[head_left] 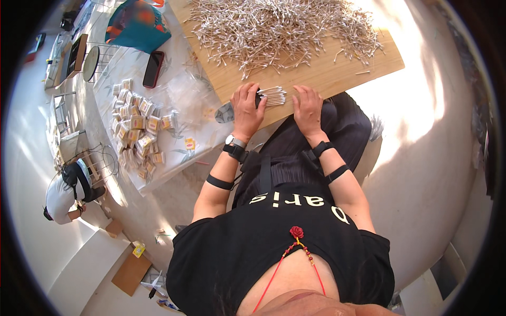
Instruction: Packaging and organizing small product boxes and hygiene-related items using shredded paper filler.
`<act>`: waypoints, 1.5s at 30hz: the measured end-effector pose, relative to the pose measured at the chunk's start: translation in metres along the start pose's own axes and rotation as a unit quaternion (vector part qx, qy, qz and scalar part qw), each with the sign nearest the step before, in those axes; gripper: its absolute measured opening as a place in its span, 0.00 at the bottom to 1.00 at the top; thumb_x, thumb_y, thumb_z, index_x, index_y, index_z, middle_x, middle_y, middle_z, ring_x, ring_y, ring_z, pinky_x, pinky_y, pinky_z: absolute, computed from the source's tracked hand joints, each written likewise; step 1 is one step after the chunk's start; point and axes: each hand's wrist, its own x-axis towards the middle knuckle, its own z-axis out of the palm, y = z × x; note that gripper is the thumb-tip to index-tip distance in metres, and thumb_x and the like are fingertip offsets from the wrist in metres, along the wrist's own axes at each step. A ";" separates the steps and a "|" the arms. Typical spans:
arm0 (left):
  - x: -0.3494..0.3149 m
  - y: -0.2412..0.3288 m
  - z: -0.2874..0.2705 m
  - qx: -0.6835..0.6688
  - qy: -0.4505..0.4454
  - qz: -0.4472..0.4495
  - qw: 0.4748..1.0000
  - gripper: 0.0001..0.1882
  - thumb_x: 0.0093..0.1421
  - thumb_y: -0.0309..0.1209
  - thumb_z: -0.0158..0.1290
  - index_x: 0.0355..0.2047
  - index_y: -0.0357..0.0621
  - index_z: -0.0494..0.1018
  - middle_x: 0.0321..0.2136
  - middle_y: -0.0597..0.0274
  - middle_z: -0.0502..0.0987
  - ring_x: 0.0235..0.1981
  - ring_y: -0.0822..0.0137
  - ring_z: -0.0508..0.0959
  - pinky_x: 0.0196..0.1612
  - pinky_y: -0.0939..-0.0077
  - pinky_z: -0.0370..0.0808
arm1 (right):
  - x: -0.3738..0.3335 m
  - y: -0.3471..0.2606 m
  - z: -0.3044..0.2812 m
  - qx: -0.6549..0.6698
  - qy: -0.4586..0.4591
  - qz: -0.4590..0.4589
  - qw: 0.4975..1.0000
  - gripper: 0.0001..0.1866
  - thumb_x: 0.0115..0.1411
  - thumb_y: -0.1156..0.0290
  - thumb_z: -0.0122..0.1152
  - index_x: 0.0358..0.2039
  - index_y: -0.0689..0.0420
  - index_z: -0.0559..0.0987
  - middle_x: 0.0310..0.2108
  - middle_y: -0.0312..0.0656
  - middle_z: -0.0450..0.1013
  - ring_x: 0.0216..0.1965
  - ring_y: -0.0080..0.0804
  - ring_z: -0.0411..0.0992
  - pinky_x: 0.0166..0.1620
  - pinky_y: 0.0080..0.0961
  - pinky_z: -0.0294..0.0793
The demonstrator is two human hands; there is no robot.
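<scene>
A small row of white-tipped cotton swabs (274,96) lies side by side near the front edge of the wooden board (321,62). My left hand (245,111) is at the left end of this row, its fingers and thumb curled round a small black piece (258,97) that meets the swab ends. What that piece is, I cannot make out. Just right of the row rests my right hand (309,109), fingers apart and holding nothing. Across the far part of the board spreads a large heap of loose cotton swabs (279,31).
On the cloth-covered table (158,176) to the left are a pile of small packets (138,126), clear plastic bags (190,92), a phone (153,69) and a teal bag (138,29). A grey patterned object (224,113) sits beside my left wrist. Another person (66,195) is at far left.
</scene>
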 end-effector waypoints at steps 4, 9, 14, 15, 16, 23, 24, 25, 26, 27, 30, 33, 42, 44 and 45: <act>-0.021 0.010 0.020 0.084 -0.004 0.040 0.996 0.40 0.66 0.41 0.59 0.73 0.39 0.58 0.75 0.49 0.57 0.77 0.51 0.53 0.75 0.48 0.48 | -0.021 -0.003 0.009 -0.085 0.004 -0.006 0.996 0.28 0.69 0.62 0.59 0.67 0.54 0.70 0.66 0.42 0.68 0.67 0.39 0.63 0.68 0.47 0.55; -0.027 0.008 0.036 0.116 -0.008 0.075 0.990 0.39 0.68 0.42 0.56 0.73 0.39 0.58 0.74 0.50 0.57 0.77 0.54 0.52 0.75 0.48 0.44 | -0.033 -0.003 0.011 -0.143 -0.015 -0.026 0.989 0.29 0.71 0.61 0.55 0.70 0.56 0.67 0.71 0.44 0.63 0.73 0.38 0.58 0.72 0.45 0.49; -0.002 0.000 0.027 0.055 0.031 -0.004 0.998 0.23 0.64 0.34 0.59 0.59 0.45 0.75 0.58 0.53 0.73 0.64 0.53 0.68 0.65 0.52 0.60 | -0.042 0.001 0.006 -0.141 -0.005 -0.038 0.989 0.29 0.70 0.61 0.56 0.69 0.56 0.68 0.70 0.43 0.64 0.73 0.37 0.58 0.72 0.46 0.50; 0.005 -0.005 0.026 0.049 0.024 0.027 0.998 0.17 0.63 0.32 0.60 0.52 0.47 0.77 0.52 0.55 0.75 0.58 0.54 0.71 0.61 0.54 0.62 | -0.043 0.000 0.005 -0.140 0.004 -0.039 0.989 0.29 0.70 0.61 0.56 0.69 0.56 0.68 0.70 0.43 0.64 0.73 0.37 0.58 0.72 0.46 0.50; 0.010 -0.009 0.025 0.044 0.017 0.058 0.997 0.11 0.62 0.31 0.61 0.45 0.49 0.80 0.46 0.57 0.77 0.52 0.54 0.74 0.57 0.55 0.65 | -0.044 -0.002 0.004 -0.130 0.006 -0.040 0.991 0.29 0.70 0.61 0.56 0.69 0.56 0.68 0.70 0.43 0.64 0.73 0.37 0.58 0.72 0.46 0.51; 0.033 -0.019 0.028 0.074 -0.020 0.094 0.993 0.05 0.62 0.31 0.60 0.39 0.50 0.81 0.39 0.59 0.80 0.48 0.54 0.77 0.56 0.58 0.66 | -0.053 0.001 0.000 -0.105 0.023 -0.036 0.994 0.28 0.69 0.64 0.56 0.67 0.57 0.69 0.69 0.45 0.65 0.72 0.39 0.60 0.72 0.44 0.52; 0.034 -0.021 0.027 0.073 -0.023 0.106 0.991 0.05 0.62 0.30 0.60 0.38 0.50 0.81 0.38 0.59 0.80 0.47 0.54 0.77 0.55 0.58 0.67 | -0.053 0.001 0.000 -0.105 0.025 -0.034 0.994 0.28 0.69 0.64 0.56 0.67 0.57 0.69 0.69 0.45 0.65 0.72 0.39 0.60 0.72 0.44 0.52; 0.035 -0.024 0.027 0.072 -0.026 0.117 0.990 0.04 0.62 0.30 0.59 0.38 0.50 0.81 0.37 0.59 0.80 0.46 0.54 0.77 0.54 0.58 0.68 | -0.053 0.000 -0.001 -0.101 0.025 -0.035 0.994 0.28 0.69 0.64 0.56 0.67 0.57 0.69 0.69 0.45 0.65 0.71 0.39 0.60 0.72 0.44 0.53; 0.039 -0.026 0.027 0.073 -0.028 0.118 0.990 0.04 0.62 0.30 0.59 0.38 0.50 0.81 0.37 0.59 0.80 0.46 0.54 0.77 0.54 0.58 0.68 | -0.053 0.001 -0.001 -0.096 0.025 -0.036 0.994 0.27 0.69 0.64 0.56 0.67 0.58 0.69 0.69 0.45 0.65 0.71 0.39 0.60 0.72 0.43 0.54; 0.042 -0.028 0.028 0.071 -0.042 0.119 0.989 0.04 0.61 0.29 0.59 0.37 0.50 0.81 0.37 0.59 0.80 0.46 0.54 0.77 0.53 0.58 0.69 | -0.053 0.002 -0.002 -0.095 0.025 -0.033 0.995 0.27 0.69 0.64 0.56 0.67 0.58 0.69 0.69 0.45 0.65 0.71 0.39 0.60 0.72 0.43 0.54; 0.049 -0.032 0.025 0.062 -0.073 0.128 0.987 0.04 0.61 0.28 0.59 0.36 0.49 0.81 0.36 0.59 0.80 0.45 0.54 0.77 0.52 0.58 0.70 | -0.053 0.005 -0.003 -0.091 0.032 -0.039 0.995 0.27 0.68 0.65 0.57 0.66 0.58 0.70 0.68 0.46 0.66 0.70 0.41 0.61 0.71 0.44 0.56; 0.057 -0.029 0.023 0.050 -0.088 0.142 0.985 0.04 0.61 0.28 0.59 0.36 0.49 0.81 0.36 0.59 0.80 0.45 0.53 0.77 0.51 0.58 0.71 | -0.052 0.010 -0.004 -0.083 0.037 -0.033 0.995 0.27 0.68 0.65 0.57 0.65 0.59 0.70 0.67 0.47 0.66 0.70 0.43 0.62 0.70 0.45 0.57; 0.050 -0.016 0.018 0.007 -0.084 0.153 0.985 0.17 0.59 0.38 0.67 0.46 0.47 0.81 0.43 0.56 0.79 0.49 0.51 0.75 0.55 0.57 0.71 | -0.047 0.018 -0.007 -0.062 0.035 -0.025 0.997 0.27 0.68 0.66 0.57 0.65 0.59 0.70 0.67 0.47 0.66 0.69 0.43 0.62 0.71 0.46 0.57; 0.041 -0.006 0.013 0.004 -0.085 0.163 0.983 0.23 0.56 0.42 0.70 0.49 0.48 0.81 0.46 0.55 0.78 0.51 0.51 0.75 0.56 0.57 0.70 | -0.046 0.018 -0.007 -0.061 0.032 -0.028 0.997 0.27 0.68 0.66 0.57 0.65 0.58 0.70 0.67 0.47 0.66 0.69 0.43 0.62 0.71 0.46 0.56; 0.036 -0.004 0.012 0.011 -0.086 0.161 0.983 0.28 0.53 0.44 0.72 0.51 0.49 0.80 0.49 0.55 0.77 0.53 0.51 0.74 0.58 0.56 0.68 | -0.046 0.018 -0.007 -0.061 0.028 -0.028 0.997 0.27 0.68 0.66 0.57 0.65 0.58 0.70 0.67 0.47 0.66 0.69 0.43 0.62 0.71 0.46 0.56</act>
